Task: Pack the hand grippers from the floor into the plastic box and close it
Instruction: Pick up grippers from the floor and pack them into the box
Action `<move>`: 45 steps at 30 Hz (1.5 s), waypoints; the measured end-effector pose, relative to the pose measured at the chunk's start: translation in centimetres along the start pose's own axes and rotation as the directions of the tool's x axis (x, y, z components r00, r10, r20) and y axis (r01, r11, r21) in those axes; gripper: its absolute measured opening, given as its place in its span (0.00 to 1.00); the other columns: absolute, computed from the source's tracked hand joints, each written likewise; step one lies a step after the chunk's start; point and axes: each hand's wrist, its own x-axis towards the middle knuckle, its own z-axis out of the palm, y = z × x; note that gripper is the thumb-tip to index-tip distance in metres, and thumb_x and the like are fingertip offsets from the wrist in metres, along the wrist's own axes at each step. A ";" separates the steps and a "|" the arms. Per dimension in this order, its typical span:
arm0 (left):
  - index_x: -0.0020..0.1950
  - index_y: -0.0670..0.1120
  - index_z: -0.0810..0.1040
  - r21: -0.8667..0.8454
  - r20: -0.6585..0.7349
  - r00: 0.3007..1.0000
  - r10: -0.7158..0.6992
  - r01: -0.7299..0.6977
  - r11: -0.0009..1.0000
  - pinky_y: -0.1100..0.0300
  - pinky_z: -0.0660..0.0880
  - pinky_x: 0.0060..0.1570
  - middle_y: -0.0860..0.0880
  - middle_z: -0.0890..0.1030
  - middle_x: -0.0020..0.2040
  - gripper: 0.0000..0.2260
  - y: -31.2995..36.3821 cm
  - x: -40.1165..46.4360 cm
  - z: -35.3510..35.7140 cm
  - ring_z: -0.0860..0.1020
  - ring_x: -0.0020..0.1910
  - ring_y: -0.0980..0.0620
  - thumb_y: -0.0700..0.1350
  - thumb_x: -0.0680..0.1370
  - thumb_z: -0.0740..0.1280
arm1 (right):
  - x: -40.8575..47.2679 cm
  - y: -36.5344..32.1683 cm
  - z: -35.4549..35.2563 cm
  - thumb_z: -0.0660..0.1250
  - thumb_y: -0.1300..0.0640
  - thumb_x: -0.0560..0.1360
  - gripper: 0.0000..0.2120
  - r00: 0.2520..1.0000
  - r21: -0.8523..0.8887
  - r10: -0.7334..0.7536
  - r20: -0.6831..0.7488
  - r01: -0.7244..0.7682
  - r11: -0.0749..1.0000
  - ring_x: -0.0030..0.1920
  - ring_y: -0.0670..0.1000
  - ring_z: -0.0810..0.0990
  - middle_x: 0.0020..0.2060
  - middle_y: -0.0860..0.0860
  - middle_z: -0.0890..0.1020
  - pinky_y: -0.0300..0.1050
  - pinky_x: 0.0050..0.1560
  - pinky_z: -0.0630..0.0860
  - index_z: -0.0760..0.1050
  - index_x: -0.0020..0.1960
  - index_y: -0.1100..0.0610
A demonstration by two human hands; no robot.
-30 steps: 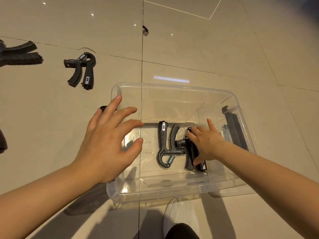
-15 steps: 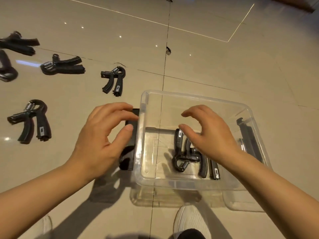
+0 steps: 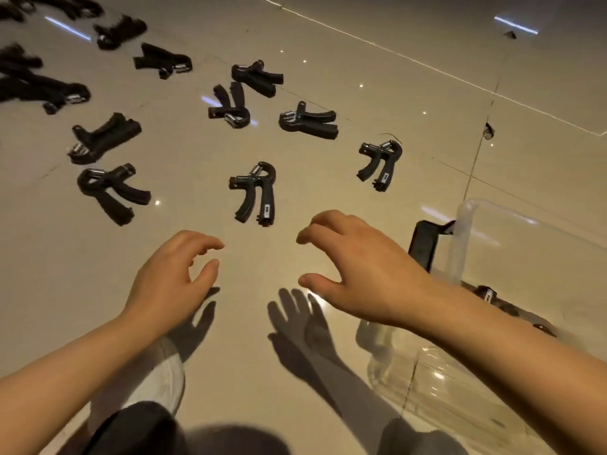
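Hand grippers lie scattered on the floor, nearest one [image 3: 254, 192] just ahead of both hands; plastic box [image 3: 512, 257] sits at right, lid off. Left hand [image 3: 167, 277] and right hand [image 3: 358, 267] hover empty, fingers loosely curled. Judged mid-packing: next move calls for reaching forward and gripping that nearest one.

Floor [image 3: 328, 198] glossy smooth beige tile with light glints and thin grout lines, hand grippers [image 3: 254, 192] matt black plastic with shiny metal coil springs, plastic box [image 3: 512, 257] clear glossy plastic with matt black latch [image 3: 425, 243], shoe [image 3: 164, 379] white, looks like fabric.
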 end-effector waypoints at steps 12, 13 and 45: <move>0.73 0.52 0.63 0.330 0.068 0.902 -0.427 0.384 0.863 0.45 0.63 0.64 0.46 0.63 0.72 0.26 -16.1 4.3 -4.4 0.62 0.69 0.42 0.55 0.76 0.64 | 20.8 -2.4 8.2 0.62 0.43 0.75 0.29 0.914 -0.160 0.254 0.317 -0.212 0.964 0.64 0.60 0.66 0.68 0.56 0.62 0.51 0.55 0.69 0.57 0.72 0.48; 0.73 0.52 0.62 0.336 0.062 0.904 -0.422 0.380 0.862 0.45 0.62 0.65 0.45 0.61 0.73 0.26 -16.8 5.0 -4.5 0.60 0.70 0.42 0.55 0.77 0.63 | 22.0 -2.1 8.6 0.62 0.43 0.75 0.28 0.911 -0.180 0.277 0.306 -0.230 0.956 0.64 0.60 0.66 0.68 0.57 0.61 0.51 0.55 0.69 0.57 0.71 0.48; 0.69 0.54 0.70 0.408 0.539 0.801 0.262 -0.520 0.750 0.44 0.61 0.62 0.45 0.71 0.69 0.33 -6.9 3.2 6.6 0.65 0.67 0.42 0.68 0.68 0.58 | 2.5 0.2 17.7 0.52 0.39 0.79 0.36 0.879 -0.253 0.386 0.281 -0.320 0.913 0.71 0.71 0.52 0.76 0.59 0.39 0.60 0.63 0.68 0.36 0.77 0.51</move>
